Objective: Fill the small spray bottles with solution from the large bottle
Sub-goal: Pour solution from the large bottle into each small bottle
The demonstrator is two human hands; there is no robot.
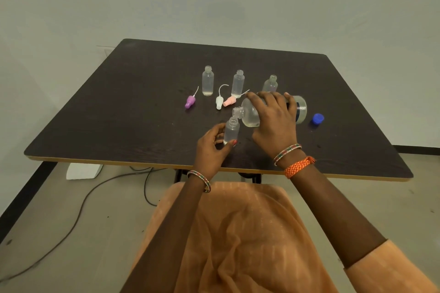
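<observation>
My right hand (273,121) grips the large clear bottle (250,114), tipped on its side with its open neck pointing left and down over a small clear bottle (231,129). My left hand (212,147) holds that small bottle upright on the dark table (119,114), thumb and fingers around its lower part. Three more small open bottles stand further back: one on the left (207,81), one in the middle (238,83), one on the right (270,84) partly hidden behind my right hand.
Three spray tops with thin tubes lie on the table: purple (190,102), white (219,101) and pink (229,101). A blue cap (317,119) lies right of the large bottle. Cables (95,195) run over the floor under the table's near edge.
</observation>
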